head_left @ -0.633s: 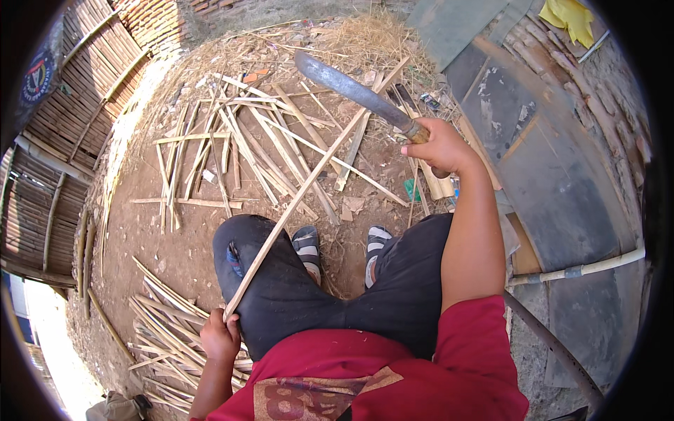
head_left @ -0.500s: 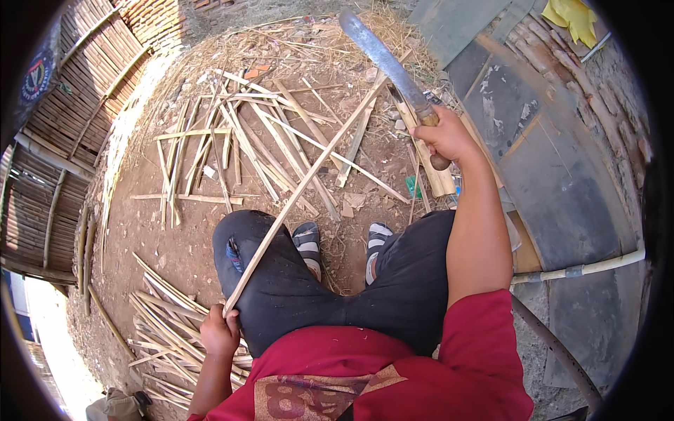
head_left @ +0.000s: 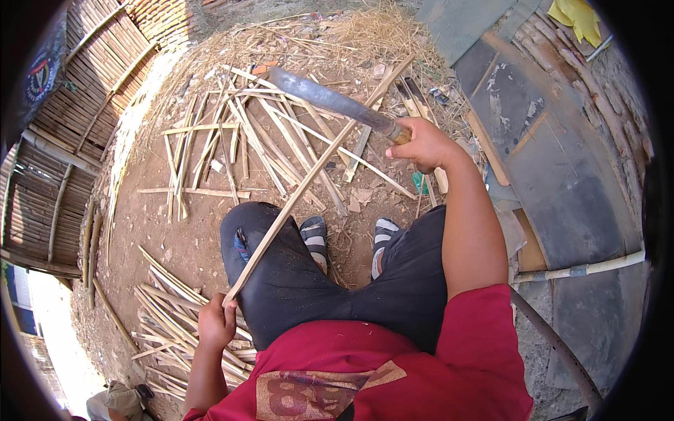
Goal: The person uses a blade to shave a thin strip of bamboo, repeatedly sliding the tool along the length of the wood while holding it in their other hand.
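Observation:
My left hand point(head_left: 217, 321) is closed round the near end of a long bamboo strip point(head_left: 281, 217), beside my left knee. The strip slants up and away to the right, past my knees. In my right hand point(head_left: 426, 145) is a machete point(head_left: 330, 98), gripped by its wooden handle. Its broad, curved blade points to the far left and crosses over the strip in this view; whether they touch I cannot tell. Below my right hand, a thicker bamboo piece point(head_left: 440, 179) lies partly hidden.
Loose bamboo strips point(head_left: 267, 140) lie crisscrossed on the dirt ahead. Another pile of strips point(head_left: 168, 326) sits by my left side. Dark sheets point(head_left: 569, 189) cover the right side, with a pale pole point(head_left: 590, 268) across them. A bamboo wall point(head_left: 84, 105) stands at left.
My right hand has come lower and slightly left, swinging the machete blade down to the left across the strip. The left hand keeps its hold on the strip.

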{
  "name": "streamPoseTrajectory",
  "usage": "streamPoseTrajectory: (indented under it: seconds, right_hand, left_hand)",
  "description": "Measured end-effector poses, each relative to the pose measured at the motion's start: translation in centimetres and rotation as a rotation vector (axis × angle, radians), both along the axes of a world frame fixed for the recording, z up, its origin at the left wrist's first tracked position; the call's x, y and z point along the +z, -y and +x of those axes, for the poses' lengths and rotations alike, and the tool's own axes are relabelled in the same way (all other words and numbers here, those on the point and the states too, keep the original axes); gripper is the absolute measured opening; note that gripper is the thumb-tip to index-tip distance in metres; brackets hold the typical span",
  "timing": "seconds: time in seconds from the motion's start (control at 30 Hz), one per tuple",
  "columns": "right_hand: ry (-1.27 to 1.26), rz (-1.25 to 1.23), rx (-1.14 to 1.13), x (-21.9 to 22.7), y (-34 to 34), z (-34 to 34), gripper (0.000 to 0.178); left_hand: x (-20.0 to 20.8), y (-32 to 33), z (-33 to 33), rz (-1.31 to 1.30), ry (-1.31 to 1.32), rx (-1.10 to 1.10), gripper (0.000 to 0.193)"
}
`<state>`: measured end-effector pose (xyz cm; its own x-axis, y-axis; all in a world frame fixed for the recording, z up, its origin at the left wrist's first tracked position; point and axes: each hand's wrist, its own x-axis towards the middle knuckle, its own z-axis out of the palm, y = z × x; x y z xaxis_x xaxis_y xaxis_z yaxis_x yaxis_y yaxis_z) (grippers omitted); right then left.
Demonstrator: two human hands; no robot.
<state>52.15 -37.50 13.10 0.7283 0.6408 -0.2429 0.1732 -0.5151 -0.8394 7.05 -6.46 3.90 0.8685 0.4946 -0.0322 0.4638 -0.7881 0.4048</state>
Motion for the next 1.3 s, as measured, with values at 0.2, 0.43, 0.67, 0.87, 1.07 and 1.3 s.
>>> streamPoseTrajectory:
  seconds: [0.2,0.43,0.67,0.87,1.07,1.3]
  right_hand:
    - [0.123,-0.019,-0.034,-2.8,-1.3,0.2,0.048]
    - [0.196,-0.114,0.04,-3.8,-2.8,0.5,0.061]
    - [0.308,-0.023,0.346,-6.2,-5.2,-2.3,0.043]
    - [0.036,-0.03,0.051,-3.3,-2.4,1.0,0.041]
    - [0.262,-0.053,0.256,-6.6,-6.0,-3.0,0.039]
    - [0.246,-0.176,0.199,-5.0,-6.3,-0.8,0.052]
  left_hand:
    - [0.5,-0.1,0.7,-0.106,-0.004,-0.015,0.049]
    - [1.3,-1.9,0.7,-0.473,-0.073,0.009,0.055]
    - [1.2,-1.3,0.4,-0.5,-0.059,0.052,0.053]
    - [-0.9,-1.2,-0.4,-0.486,-0.007,0.073,0.051]
    - [-0.4,-2.1,0.2,-1.083,-0.081,0.144,0.053]
    - [0.3,-2.9,0.0,-1.096,-0.146,0.161,0.055]
